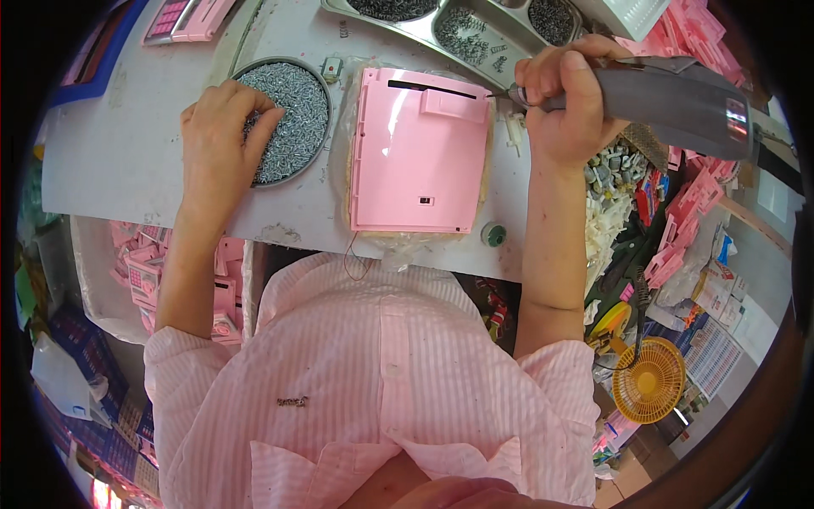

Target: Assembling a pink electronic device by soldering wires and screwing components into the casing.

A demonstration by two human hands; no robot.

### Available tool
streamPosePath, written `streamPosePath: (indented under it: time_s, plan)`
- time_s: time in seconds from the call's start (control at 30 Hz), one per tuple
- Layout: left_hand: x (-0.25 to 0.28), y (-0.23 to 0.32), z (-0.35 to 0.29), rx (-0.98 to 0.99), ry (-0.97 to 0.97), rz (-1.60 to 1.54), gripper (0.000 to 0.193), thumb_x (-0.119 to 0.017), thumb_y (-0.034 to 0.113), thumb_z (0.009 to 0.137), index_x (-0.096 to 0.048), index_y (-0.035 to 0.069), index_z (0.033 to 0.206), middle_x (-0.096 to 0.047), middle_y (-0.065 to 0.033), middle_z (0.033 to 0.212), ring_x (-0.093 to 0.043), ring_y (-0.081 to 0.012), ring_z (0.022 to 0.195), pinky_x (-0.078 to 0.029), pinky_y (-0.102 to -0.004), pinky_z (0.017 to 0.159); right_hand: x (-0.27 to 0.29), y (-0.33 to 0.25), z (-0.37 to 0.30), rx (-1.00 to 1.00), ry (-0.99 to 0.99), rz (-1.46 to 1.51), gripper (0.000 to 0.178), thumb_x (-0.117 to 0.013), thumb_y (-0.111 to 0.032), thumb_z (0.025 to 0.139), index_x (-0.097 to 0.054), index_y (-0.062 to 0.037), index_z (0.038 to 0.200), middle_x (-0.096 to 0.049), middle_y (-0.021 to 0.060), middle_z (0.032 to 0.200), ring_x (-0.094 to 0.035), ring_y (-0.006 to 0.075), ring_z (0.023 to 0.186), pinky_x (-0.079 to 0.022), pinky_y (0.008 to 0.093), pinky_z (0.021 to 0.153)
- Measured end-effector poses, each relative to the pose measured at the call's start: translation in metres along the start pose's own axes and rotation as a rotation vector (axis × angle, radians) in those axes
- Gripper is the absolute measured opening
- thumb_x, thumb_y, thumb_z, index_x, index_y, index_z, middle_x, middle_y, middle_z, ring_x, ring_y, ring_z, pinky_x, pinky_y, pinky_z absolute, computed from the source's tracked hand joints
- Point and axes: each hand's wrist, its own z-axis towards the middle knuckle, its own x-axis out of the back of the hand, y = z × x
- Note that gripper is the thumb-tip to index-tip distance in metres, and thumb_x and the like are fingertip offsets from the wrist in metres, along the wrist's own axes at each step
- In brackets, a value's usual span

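A round metal dish (326, 119) full of small silvery screws (292, 106) is on the left of the table. My left hand (222, 136) reaches over its left rim, thumb and fingers bent together into the screws; the fingertips are partly hidden. In the middle a pink plastic housing (415, 161) lies flat on a padded, plastic-wrapped block (346, 178). My right hand (568, 97) is wrapped round a grey electric screwdriver (670, 102), held nearly level. Its bit points left, at the upper right corner of the housing, where a dark screw hole shows; contact is unclear.
A metal compartment tray (462, 38) with springs and small dark parts stands at the back. A small green-topped round piece (493, 234) is near the front edge. Pink parts fill a bin (102, 288) below left. Cluttered parts and a yellow basket (649, 380) are at right.
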Motion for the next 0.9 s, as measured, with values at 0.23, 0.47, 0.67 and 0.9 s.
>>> streamPosePath:
  time_s: [0.23, 0.47, 0.67, 0.9]
  plan:
    - [-0.005, -0.007, 0.007, -0.078, -0.007, -0.053, 0.014, -0.070, 0.014, 0.088, -0.062, 0.003, 0.084, -0.060, -0.0075, 0.082, -0.059, -0.0276, 0.081, -0.043, -0.0391, 0.077, -0.001, 0.007, -0.003, -0.003, -0.098, -0.055, 0.010, -0.055, 0.000, 0.092, -0.048, -0.0022, 0.100, -0.046, 0.0075, 0.063, -0.045, 0.0160, 0.051, -0.046, 0.0376, 0.053]
    - [0.001, 0.002, 0.006, -0.174, 0.024, -0.283, 0.016, -0.078, 0.009, 0.078, -0.064, 0.005, 0.084, -0.064, -0.0063, 0.083, -0.061, -0.0272, 0.083, -0.044, -0.0383, 0.080, 0.005, -0.023, 0.013, -0.090, -0.139, 0.043, 0.026, -0.045, -0.017, 0.099, -0.049, -0.0058, 0.123, -0.046, 0.0057, 0.065, -0.042, 0.0160, 0.052, -0.042, 0.0354, 0.053]
    - [0.000, 0.026, -0.014, -0.328, 0.183, -0.349, 0.021, -0.083, 0.012, 0.072, -0.066, 0.010, 0.085, -0.065, -0.0012, 0.084, -0.062, -0.0220, 0.080, -0.043, -0.0368, 0.080, -0.066, -0.057, -0.008, -0.101, -0.430, 0.358, 0.032, -0.050, -0.025, 0.100, -0.050, -0.0110, 0.128, -0.050, -0.0012, 0.071, -0.044, 0.0117, 0.058, -0.041, 0.0320, 0.060]
    - [0.000, 0.036, -0.024, -0.334, 0.208, -0.387, 0.025, -0.083, 0.014, 0.068, -0.065, 0.012, 0.086, -0.061, 0.0006, 0.082, -0.059, -0.0201, 0.079, -0.042, -0.0367, 0.080, -0.115, -0.054, -0.031, -0.210, -0.478, 0.326, 0.037, -0.053, -0.027, 0.102, -0.044, -0.0124, 0.134, -0.053, 0.0001, 0.075, -0.047, 0.0130, 0.058, -0.043, 0.0313, 0.058]
